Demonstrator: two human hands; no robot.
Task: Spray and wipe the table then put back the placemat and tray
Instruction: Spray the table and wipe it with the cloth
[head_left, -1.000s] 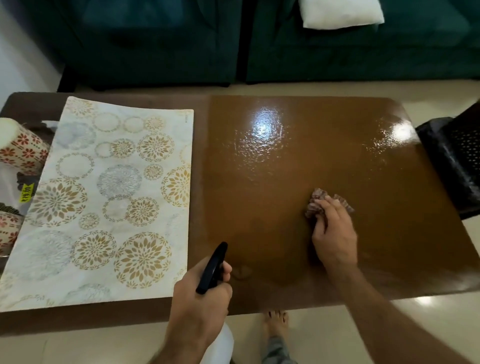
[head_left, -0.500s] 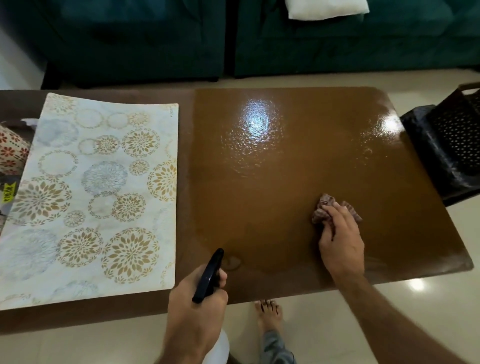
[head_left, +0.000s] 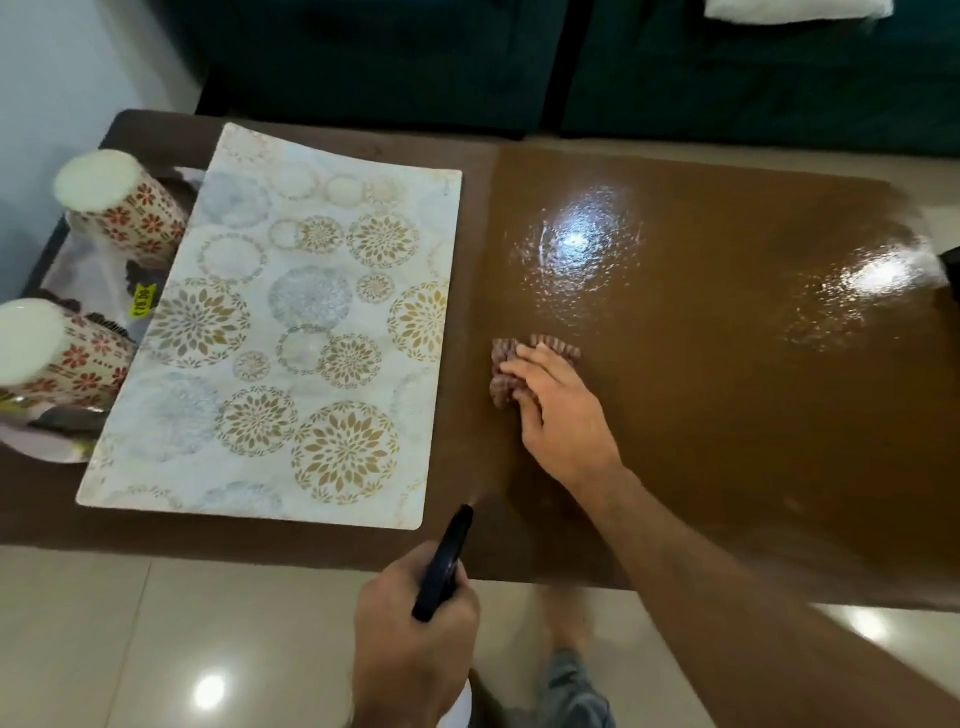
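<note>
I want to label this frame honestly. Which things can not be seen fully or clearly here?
All in the head view:
- White spray bottle with black trigger: body hidden by the gripping left hand and cut by the bottom edge.
- Crumpled pinkish cloth: partly covered by the right hand.
- Tray with two floral cups: cut by the left edge, overlapped by the patterned placemat.
- Yellow price sticker: too small to read.

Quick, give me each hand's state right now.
Left hand: grips the spray bottle.
Right hand: open, fingers pressing the cloth on the table.
</note>
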